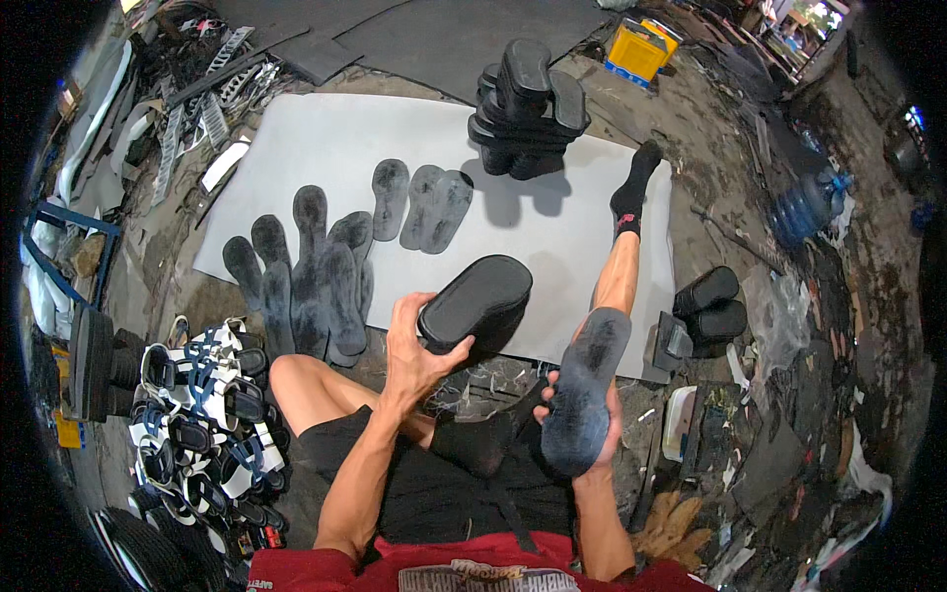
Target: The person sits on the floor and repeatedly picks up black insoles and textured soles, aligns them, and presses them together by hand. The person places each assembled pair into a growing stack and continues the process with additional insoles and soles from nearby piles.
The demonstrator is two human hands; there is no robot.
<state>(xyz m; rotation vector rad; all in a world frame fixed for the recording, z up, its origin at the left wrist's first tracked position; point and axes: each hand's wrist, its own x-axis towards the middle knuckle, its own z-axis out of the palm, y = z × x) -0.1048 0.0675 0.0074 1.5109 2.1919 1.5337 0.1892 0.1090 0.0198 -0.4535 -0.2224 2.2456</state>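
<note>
My left hand (406,357) grips a thick black shoe sole (480,299) by its near end, thumb on one side and fingers on the other. The sole is tilted above the near edge of a white sheet (286,158). My right hand (614,430) is wrapped around a flat, dark sole piece (589,390), whose upper face has greyish smears; the palm is hidden behind it. Several similar flat pieces (390,200) lie on the sheet, with more overlapping ones (310,252) at its left edge. A stack of thick black soles (526,118) stands at the far side.
A heap of white, blue and black sandals (202,424) lies at my left. My outstretched leg (619,266) crosses the sheet's right side. Beyond it are more black soles (712,304), a blue water jug (804,209) and scraps. A yellow crate (639,51) stands far right; a brown glove (674,528) lies near right.
</note>
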